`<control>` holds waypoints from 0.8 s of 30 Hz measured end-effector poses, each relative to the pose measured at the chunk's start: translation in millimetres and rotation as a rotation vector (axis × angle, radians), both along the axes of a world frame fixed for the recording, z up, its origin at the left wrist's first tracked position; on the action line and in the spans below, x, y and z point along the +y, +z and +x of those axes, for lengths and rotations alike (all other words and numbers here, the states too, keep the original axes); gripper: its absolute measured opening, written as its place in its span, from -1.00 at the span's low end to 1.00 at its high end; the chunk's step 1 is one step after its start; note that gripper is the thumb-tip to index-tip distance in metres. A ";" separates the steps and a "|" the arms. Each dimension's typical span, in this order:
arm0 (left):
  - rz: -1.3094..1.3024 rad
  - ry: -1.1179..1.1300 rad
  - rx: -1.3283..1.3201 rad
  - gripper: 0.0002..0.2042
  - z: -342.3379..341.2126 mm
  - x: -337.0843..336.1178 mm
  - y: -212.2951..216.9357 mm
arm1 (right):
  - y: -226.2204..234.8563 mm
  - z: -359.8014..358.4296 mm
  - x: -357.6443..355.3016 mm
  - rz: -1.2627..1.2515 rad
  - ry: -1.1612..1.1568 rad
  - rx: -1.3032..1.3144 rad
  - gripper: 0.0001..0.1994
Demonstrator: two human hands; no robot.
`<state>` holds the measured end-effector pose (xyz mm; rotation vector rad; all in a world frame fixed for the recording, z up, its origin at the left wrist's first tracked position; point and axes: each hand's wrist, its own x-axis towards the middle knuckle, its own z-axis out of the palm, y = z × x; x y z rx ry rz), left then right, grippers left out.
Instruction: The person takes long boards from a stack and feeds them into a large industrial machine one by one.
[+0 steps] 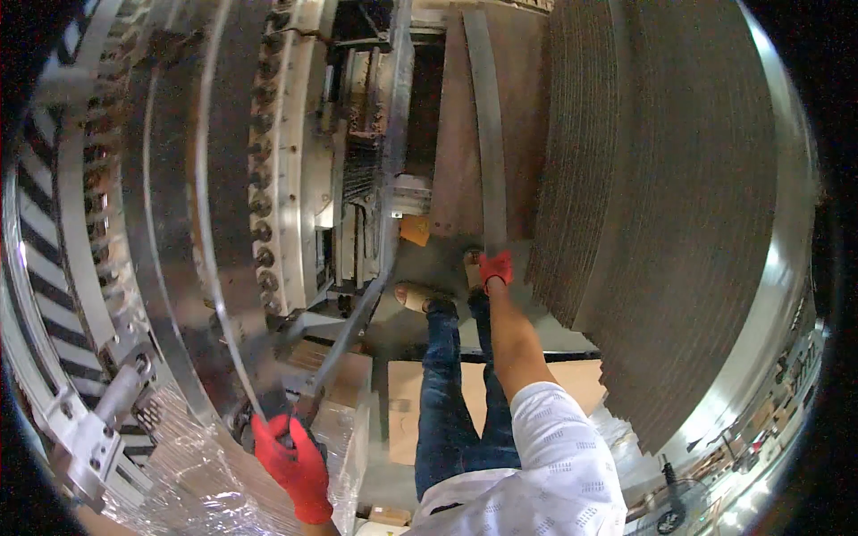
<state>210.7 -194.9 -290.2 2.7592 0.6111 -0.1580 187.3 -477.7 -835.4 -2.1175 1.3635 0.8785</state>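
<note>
My right hand [497,266], in a red glove, is closed on the near end of a long flat grey strip [488,143]. The strip runs away from me along a brownish panel [456,152]. At the lower left, my left hand [293,460], also red-gloved, has its fingers curled by the near end of a thin pale metal rail [214,277]. Something dark shows between its thumb and fingers; blur keeps me from telling what it is.
A tall stack of brown corrugated sheets [661,196] fills the right side. Machinery with a row of round dark parts [262,205] stands on the left. Plastic-wrapped cardboard [206,469] lies below my left hand. A flat cardboard sheet [404,420] and a yellow piece [415,230] lie near my feet.
</note>
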 end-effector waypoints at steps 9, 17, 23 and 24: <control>-0.104 0.088 0.017 -0.56 7.4 7.8 1.6 | 14.1 -5.3 17.4 0.046 0.315 -0.312 -0.53; -0.060 -0.167 -0.052 -0.62 7.8 17.5 -1.2 | 180.4 17.6 6.1 0.529 -0.313 -0.904 -0.36; -0.089 -0.120 -0.043 -0.70 16.2 8.4 6.2 | 358.6 22.1 -28.9 0.529 -0.229 -1.010 -0.21; -0.062 -0.120 -0.067 -0.70 16.3 5.5 7.1 | 378.3 18.0 -35.1 0.488 -0.304 -0.979 -0.22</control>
